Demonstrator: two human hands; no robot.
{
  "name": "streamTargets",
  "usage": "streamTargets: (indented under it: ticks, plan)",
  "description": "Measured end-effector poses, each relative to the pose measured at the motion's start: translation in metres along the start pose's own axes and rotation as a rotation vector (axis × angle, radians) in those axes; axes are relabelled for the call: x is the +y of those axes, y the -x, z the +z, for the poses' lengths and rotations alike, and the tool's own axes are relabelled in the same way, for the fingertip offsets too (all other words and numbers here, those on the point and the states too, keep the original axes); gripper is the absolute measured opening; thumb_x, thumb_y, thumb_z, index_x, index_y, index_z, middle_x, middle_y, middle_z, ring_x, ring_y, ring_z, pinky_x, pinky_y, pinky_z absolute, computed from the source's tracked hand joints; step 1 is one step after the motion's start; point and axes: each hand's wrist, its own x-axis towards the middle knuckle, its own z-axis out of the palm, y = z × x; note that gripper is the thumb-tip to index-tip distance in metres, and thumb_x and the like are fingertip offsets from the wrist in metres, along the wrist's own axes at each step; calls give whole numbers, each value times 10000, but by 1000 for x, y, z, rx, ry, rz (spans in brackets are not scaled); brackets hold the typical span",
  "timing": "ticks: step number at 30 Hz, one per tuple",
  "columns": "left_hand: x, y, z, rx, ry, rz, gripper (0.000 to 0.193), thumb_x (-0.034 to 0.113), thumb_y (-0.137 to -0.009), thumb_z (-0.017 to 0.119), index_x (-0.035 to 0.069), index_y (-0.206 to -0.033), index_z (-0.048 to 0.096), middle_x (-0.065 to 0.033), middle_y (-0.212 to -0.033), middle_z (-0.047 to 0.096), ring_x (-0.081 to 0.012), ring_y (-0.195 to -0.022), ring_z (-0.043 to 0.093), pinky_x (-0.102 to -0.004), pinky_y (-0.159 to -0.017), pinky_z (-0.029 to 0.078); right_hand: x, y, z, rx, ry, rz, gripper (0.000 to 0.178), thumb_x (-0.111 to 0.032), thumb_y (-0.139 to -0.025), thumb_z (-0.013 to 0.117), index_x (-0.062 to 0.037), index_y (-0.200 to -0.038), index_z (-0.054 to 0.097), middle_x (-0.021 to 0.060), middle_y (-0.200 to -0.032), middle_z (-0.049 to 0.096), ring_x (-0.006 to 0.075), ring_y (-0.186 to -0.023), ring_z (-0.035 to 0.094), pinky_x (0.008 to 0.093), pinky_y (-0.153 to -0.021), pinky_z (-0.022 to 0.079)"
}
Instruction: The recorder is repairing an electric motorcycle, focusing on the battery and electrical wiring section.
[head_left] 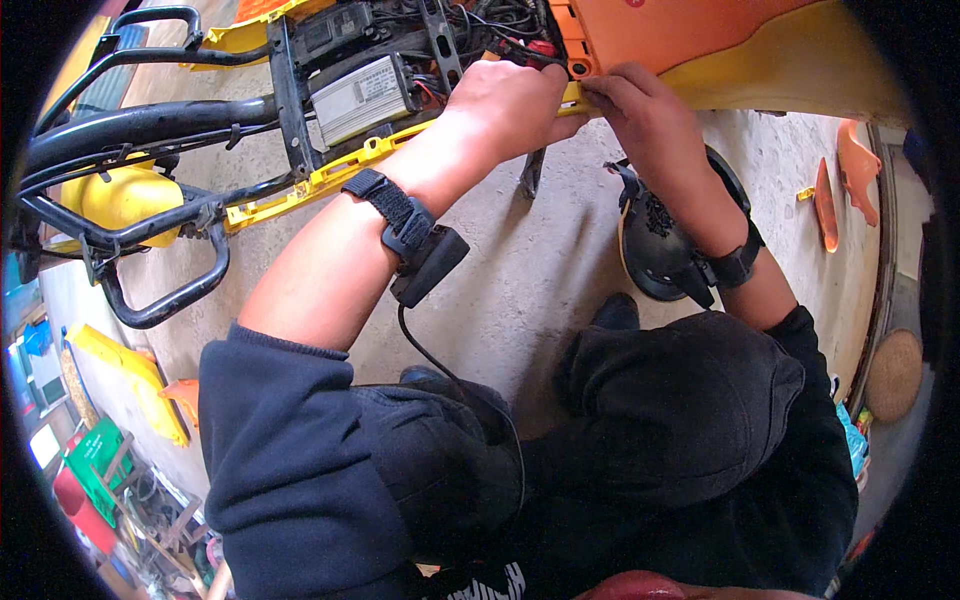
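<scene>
- The left hand (510, 108) is half closed at the edge of the yellow trim (372, 150); I cannot tell what it grips.
- The right hand (655, 115) has bent fingertips at the near corner of the orange panel (690, 45); its grip is also unclear.
- This panel is at the top, to the right of the wires (490, 28).
- The silver box (360, 97) (it has a label) sits left of the left hand.
- A black round part (655, 240) lies on the floor (490, 265), below the right hand.
</scene>
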Motion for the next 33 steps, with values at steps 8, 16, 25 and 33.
streamTargets:
  ticks: [8,16,25,33]
  plan:
    - [4,2,2,-12,8,-19,506,538,-865,599,50,-990,639,-147,-808,714,-313,-791,709,-427,-722,549,0,5,3,-2,51,60,193,-203,-855,662,-108,-1023,668,96,-954,643,332,-844,653,421,-701,538]
    - [5,1,0,-25,-16,-22,497,532,-869,597,54,-998,638,-145,-815,716,-310,-800,709,-431,-724,549,-4,16,-1,140,-40,77,229,-162,-854,653,-102,-1075,667,103,-981,650,314,-862,659,397,-723,543]
    - [3,1,3,22,-13,7,485,522,-856,612,54,-982,644,-150,-799,710,-317,-770,706,-428,-698,554,-1,6,0,37,-35,-6,189,-186,-871,634,-109,-1042,663,100,-955,635,334,-849,651,417,-698,538]
    - [3,1,2,-5,-26,-28,503,537,-856,603,63,-1019,628,-138,-808,714,-308,-774,710,-423,-705,555,-2,-2,0,13,110,10,178,-233,-891,624,-103,-1011,646,112,-902,613,342,-798,643,444,-659,529]
